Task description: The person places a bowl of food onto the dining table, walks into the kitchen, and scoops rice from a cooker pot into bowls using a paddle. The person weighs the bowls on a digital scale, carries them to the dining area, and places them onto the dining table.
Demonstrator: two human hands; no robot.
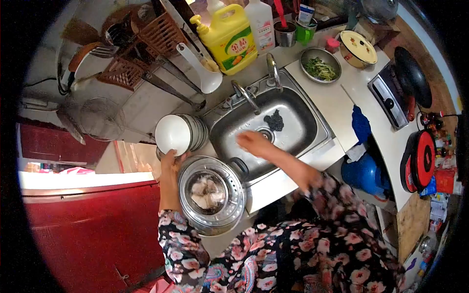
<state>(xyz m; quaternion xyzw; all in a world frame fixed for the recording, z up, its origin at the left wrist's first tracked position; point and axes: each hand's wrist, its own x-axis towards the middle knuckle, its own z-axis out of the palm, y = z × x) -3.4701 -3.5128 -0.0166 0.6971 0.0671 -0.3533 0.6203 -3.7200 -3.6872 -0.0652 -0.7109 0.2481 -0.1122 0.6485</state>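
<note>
My left hand [173, 158] grips the lower edge of a tilted stack of white bowls [173, 134], thumb at the front bowl's rim, on the counter left of the sink. My right hand [255, 144] is over the near left part of the steel sink [303, 107], fingers loosely apart and slightly blurred; I see nothing in it. A dark scouring pad [274, 120] lies in the sink near the drain. Just below my left hand stands a steel pot with a glass-centred lid [211, 190]; pale lumps show through the glass. Its black handle [239, 169] reaches the sink's edge.
Two faucets [246, 96] rise behind the sink. A yellow detergent jug [227, 41] and a white bottle [260, 27] stand behind. Right are a bowl of greens [320, 65], a lidded enamel pot [358, 48] and a stove [388, 102]. Utensils hang left, including a white ladle [202, 71].
</note>
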